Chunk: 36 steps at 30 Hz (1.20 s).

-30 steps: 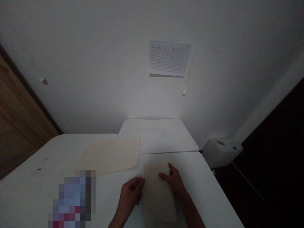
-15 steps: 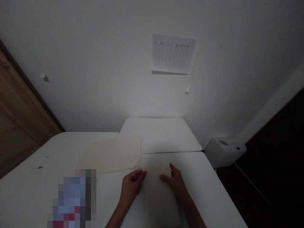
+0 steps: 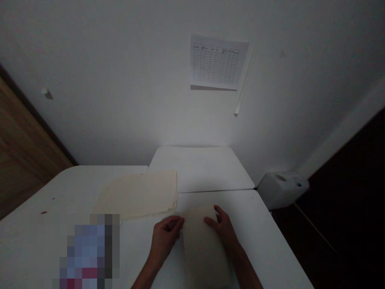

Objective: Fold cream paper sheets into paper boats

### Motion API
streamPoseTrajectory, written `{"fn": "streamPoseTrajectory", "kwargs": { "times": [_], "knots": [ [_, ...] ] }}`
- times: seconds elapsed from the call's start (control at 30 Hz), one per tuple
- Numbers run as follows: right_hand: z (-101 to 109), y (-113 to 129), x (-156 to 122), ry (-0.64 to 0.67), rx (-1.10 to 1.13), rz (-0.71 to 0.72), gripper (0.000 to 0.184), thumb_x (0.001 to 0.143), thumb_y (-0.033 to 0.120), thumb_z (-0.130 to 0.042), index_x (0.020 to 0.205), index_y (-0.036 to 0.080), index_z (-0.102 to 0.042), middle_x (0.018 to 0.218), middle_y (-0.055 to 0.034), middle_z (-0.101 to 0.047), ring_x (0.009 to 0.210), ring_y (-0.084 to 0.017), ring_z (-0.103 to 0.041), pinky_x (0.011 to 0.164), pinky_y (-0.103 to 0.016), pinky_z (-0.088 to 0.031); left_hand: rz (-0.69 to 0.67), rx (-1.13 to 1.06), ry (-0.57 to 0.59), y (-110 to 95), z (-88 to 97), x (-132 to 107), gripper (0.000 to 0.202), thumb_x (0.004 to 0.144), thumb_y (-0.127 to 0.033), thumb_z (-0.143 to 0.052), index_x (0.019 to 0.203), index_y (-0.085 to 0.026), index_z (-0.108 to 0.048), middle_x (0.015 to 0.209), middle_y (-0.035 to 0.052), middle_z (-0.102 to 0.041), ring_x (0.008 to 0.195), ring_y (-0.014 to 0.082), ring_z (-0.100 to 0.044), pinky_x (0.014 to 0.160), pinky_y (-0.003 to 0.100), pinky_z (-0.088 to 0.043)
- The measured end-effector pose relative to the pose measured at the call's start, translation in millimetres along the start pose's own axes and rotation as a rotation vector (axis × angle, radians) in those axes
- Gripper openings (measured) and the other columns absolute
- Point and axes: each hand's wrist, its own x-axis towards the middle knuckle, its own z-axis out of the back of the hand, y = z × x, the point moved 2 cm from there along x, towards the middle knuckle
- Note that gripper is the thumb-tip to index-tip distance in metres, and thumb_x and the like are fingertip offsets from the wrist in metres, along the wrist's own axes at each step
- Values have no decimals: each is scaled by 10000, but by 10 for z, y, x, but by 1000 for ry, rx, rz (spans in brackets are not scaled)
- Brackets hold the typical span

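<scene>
A folded beige cloth (image 3: 202, 249) lies on the white table (image 3: 264, 241) right in front of me. My left hand (image 3: 164, 239) rests at its left edge with the fingers curled onto the cloth near the far left corner. My right hand (image 3: 222, 226) lies on its far right corner, fingers bent and pressing on the fabric. A flat stack of cream cloths (image 3: 138, 194) sits just beyond and to the left of my hands.
A second white table (image 3: 201, 166) stands against the white wall. A printed sheet (image 3: 215, 64) hangs on the wall above it. A white canister (image 3: 282, 186) sits on the floor at right. A wooden door (image 3: 18, 156) is at left. A blurred patch (image 3: 90, 253) covers the near left.
My left hand has slid forward along the cloth's left edge toward its far corner. The right hand stays on the far right corner. The view has tilted slightly.
</scene>
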Motion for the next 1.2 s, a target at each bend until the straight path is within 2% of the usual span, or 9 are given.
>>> {"fn": "streamPoseTrajectory", "kwargs": {
  "times": [0.27, 0.67, 0.9, 1.2],
  "knots": [
    [27, 14, 10, 7, 77, -13, 686, 654, 488, -789, 1197, 171, -515, 856, -84, -710, 679, -223, -670, 639, -336, -527, -10, 6, 21, 1, -12, -7, 360, 685, -518, -718, 724, -160, -721, 607, 28, -665, 461, 120, -525, 429, 214, -422],
    [28, -20, 11, 5, 69, -2, 696, 596, 445, -835, 1163, 189, -524, 831, -74, -715, 687, -242, -674, 643, -376, -547, -6, 22, 35, -36, -22, -13, 309, 679, -472, -712, 678, -163, -708, 584, 21, -656, 468, 125, -532, 457, 220, -436],
    [15, 0, -8, -22, 21, 46, 642, 619, 436, -823, 1134, 189, -531, 795, -57, -706, 656, -217, -659, 601, -331, -537, 2, 11, 6, -65, -24, -21, 359, 674, -519, -708, 723, -164, -710, 604, 27, -665, 485, 135, -554, 448, 217, -436],
    [-5, 12, -38, -22, 30, 37, 665, 599, 451, -826, 1135, 190, -531, 784, -53, -708, 643, -216, -658, 576, -314, -532, 9, 27, 0, -51, -25, -17, 367, 671, -525, -715, 717, -161, -720, 566, 23, -648, 455, 127, -525, 427, 212, -413]
  ]
}}
